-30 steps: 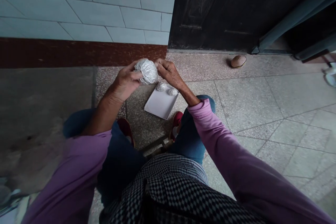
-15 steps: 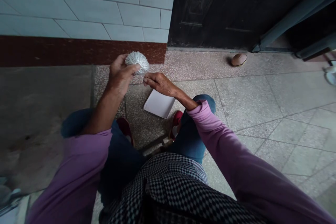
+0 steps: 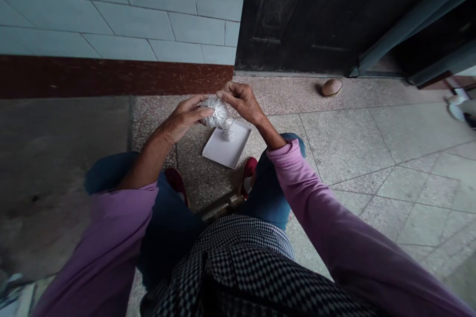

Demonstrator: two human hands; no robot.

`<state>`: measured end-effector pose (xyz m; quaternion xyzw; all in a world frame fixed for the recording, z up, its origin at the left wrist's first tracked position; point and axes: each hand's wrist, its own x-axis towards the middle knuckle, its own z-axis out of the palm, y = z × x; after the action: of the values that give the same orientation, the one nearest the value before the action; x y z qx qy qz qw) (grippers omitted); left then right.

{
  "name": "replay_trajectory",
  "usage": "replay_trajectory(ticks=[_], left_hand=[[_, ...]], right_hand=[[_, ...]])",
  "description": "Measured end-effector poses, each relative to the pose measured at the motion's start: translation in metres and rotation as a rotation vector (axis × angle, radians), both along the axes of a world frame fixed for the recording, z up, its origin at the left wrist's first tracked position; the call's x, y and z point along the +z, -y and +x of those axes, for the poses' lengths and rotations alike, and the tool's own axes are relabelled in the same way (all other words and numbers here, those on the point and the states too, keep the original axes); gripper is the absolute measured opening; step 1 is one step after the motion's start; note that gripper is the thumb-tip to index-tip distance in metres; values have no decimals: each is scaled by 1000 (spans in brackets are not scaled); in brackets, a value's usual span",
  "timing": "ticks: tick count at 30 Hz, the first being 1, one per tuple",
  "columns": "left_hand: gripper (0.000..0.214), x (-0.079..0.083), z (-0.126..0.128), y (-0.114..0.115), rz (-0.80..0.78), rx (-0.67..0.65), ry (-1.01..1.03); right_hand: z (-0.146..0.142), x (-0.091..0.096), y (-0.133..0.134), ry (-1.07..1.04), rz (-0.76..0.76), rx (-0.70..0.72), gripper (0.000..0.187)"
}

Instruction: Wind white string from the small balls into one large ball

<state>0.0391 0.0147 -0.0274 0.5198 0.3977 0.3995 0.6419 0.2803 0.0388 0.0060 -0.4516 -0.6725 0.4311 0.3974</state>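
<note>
Well, the ball of white thread was up in the air between both hands, just above the white tray on the floor. It looked fat and full, so most of the winding seemed done. A loose bit hung off its lower right side, so a little seemed left to do.

The ball was almost round and had no real long side. The loose bit pointed down at a small white lump on the far end of the tray. It was too small to tell if the two were joined.

The left hand cupped the ball from the side, with its fingers half curled and its thumb on top. The right hand was nearly closed, and its fingertips pinched the top right of the ball.

Purple sleeves covered both arms, and a checked apron lay in the lap. Red shoes stood on the speckled floor tiles close to the tray. Farther off were a dark door, a pale tiled wall and a small brown round thing by the door.
</note>
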Motion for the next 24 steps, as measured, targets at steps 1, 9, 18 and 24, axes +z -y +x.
replay_trajectory(ticks=[1,9,18,24], left_hand=[[68,1,0,1,-32,-8,10],[67,8,-2,-2,-6,44,246],[66,-2,-8,-24,64,287,239],[87,-31,-18,-39,159,433,75]], right_hand=[[0,0,0,-15,-4,0,80],[-12,-18,-8,5,18,36,76],[-31,-29,7,164,-16,201,52],[-30,-12,24,195,-89,298,48]])
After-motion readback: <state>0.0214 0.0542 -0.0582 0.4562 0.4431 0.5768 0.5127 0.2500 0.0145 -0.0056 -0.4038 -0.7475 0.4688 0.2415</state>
